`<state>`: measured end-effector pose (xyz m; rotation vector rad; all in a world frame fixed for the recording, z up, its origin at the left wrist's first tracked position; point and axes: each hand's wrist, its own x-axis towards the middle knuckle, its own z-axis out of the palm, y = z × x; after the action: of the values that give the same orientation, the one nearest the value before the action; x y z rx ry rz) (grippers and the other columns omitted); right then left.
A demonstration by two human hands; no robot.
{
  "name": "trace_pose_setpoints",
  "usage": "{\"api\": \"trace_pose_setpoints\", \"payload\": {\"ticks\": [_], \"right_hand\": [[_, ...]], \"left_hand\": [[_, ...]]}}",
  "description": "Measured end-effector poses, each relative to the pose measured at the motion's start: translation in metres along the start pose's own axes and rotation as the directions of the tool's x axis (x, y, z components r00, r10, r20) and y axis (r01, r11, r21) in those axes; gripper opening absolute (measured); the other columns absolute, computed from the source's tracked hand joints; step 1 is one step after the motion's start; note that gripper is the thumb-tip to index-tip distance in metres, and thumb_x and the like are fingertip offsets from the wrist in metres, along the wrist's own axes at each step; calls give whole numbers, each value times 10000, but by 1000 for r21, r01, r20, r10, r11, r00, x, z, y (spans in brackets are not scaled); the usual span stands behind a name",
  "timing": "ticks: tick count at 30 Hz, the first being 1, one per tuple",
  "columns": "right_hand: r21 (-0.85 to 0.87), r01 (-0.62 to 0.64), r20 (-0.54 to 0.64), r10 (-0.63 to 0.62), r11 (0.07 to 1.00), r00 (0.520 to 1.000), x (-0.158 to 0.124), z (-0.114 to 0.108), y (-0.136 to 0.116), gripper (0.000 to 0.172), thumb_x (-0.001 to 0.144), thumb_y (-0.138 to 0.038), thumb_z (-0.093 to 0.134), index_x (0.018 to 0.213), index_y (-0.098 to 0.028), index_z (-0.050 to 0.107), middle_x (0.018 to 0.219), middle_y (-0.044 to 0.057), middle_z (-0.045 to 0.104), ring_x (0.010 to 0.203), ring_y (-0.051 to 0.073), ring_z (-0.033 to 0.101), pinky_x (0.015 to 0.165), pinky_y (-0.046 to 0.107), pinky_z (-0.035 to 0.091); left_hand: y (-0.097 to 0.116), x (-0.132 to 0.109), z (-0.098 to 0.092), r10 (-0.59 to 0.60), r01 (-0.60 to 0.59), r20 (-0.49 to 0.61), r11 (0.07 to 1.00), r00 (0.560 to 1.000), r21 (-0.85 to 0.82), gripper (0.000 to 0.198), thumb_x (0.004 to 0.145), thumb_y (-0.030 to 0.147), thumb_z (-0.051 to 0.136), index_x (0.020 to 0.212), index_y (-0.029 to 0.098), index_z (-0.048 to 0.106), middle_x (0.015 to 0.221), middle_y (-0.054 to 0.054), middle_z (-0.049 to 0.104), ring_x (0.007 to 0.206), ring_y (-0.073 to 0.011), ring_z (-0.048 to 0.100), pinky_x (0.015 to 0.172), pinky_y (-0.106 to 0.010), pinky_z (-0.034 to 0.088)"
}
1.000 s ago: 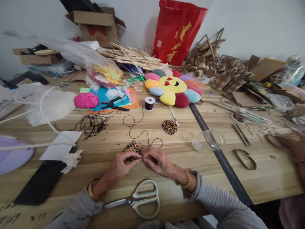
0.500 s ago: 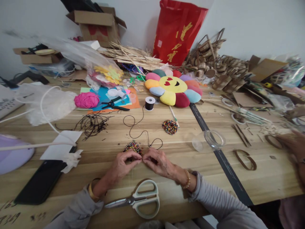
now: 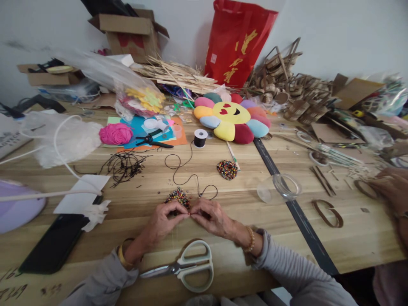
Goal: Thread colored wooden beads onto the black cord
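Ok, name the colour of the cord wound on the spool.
The cord on the white spool is black, best seen in the head view.

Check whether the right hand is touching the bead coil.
Apart: the head view shows bare table between the right hand and the bead coil.

Left of the spool [image 3: 200, 139], passage obstructed by pliers [image 3: 148, 139]; right and behind, by a flower cushion [image 3: 231, 112]. Black cord [image 3: 198, 185] crosses the desk [image 3: 244, 187] on its near side. Passable: bare strip near-right, between bead coil [image 3: 227, 170] and clear disc [image 3: 265, 190].
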<state>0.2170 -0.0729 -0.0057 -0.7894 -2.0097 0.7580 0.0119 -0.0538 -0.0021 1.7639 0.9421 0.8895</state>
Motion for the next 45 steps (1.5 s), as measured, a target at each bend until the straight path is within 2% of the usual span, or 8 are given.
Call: {"api": "trace_pose_setpoints", "payload": {"ticks": [6, 13, 19, 21, 26, 31, 37, 45], "right_hand": [[4, -15, 37, 15, 1000, 999, 2, -1, -4, 94, 949, -248, 578, 942, -156, 593, 769, 32, 586, 681, 128, 546, 607, 226, 465], [-61, 8, 45, -5, 998, 999, 2, -1, -4, 55, 918, -167, 543, 865, -181, 538, 774, 36, 592, 705, 146, 549, 623, 244, 458], [-73, 54, 24, -52, 996, 998, 3, -3, -6, 104, 853, -145, 569, 936, -184, 521, 905, 80, 601, 872, 183, 574, 729, 277, 493], [-58, 56, 27, -55, 997, 998, 2, -1, -4, 104, 870, -182, 588, 945, -186, 516, 867, 66, 596, 837, 175, 569, 718, 276, 492], [-24, 5, 33, -4, 1000, 999, -1, 3, 0, 66, 945, -232, 564, 915, -178, 540, 727, 2, 554, 629, 113, 508, 579, 216, 437], [-38, 21, 49, -19, 999, 999, 0, 1, 0, 114, 978, -234, 520, 904, -168, 577, 766, 36, 603, 692, 130, 563, 630, 234, 475], [3, 17, 62, -17, 1000, 998, 1, 0, -1, 84, 977, -187, 507, 948, -167, 584, 891, 82, 646, 835, 156, 607, 737, 261, 517], [-1, 9, 29, -9, 1000, 1000, -1, 2, 0, 85, 966, -203, 525, 914, -166, 581, 768, 26, 591, 678, 121, 550, 621, 217, 460]], "left_hand": [[6, 1, 1, 14, -15, 21, 999, 1000, 36, 178, 817, 278, 679, 683, 162, 701, 675, -41, 722, 639, -164, 645, 665, -260, 515], [7, 0, 0, 10, -13, 32, 998, 999, 69, 182, 825, 285, 666, 688, 167, 686, 684, -38, 715, 635, -160, 631, 669, -257, 508], [7, -1, 0, 24, -24, 10, 997, 1000, 76, 189, 825, 281, 658, 681, 160, 677, 667, -33, 704, 631, -157, 628, 659, -253, 498], [9, 0, 0, 16, -17, 17, 997, 1000, 71, 186, 827, 283, 660, 689, 161, 679, 679, -36, 708, 635, -157, 626, 665, -256, 502], [9, 0, 0, 25, -27, 34, 997, 999, 71, 178, 820, 279, 666, 687, 163, 680, 668, -35, 700, 625, -158, 623, 659, -254, 504], [7, 0, 0, 35, -38, 34, 997, 999, 74, 170, 824, 254, 657, 681, 165, 681, 678, -34, 707, 637, -159, 627, 663, -250, 505], [9, 1, -1, 28, -31, 36, 995, 999, 97, 152, 821, 234, 647, 689, 167, 682, 686, -34, 709, 646, -159, 632, 673, -251, 506], [7, -1, 0, 96, -98, 18, 986, 995, 135, 138, 831, 188, 641, 699, 167, 677, 696, -35, 708, 657, -158, 639, 669, -240, 502]]}}
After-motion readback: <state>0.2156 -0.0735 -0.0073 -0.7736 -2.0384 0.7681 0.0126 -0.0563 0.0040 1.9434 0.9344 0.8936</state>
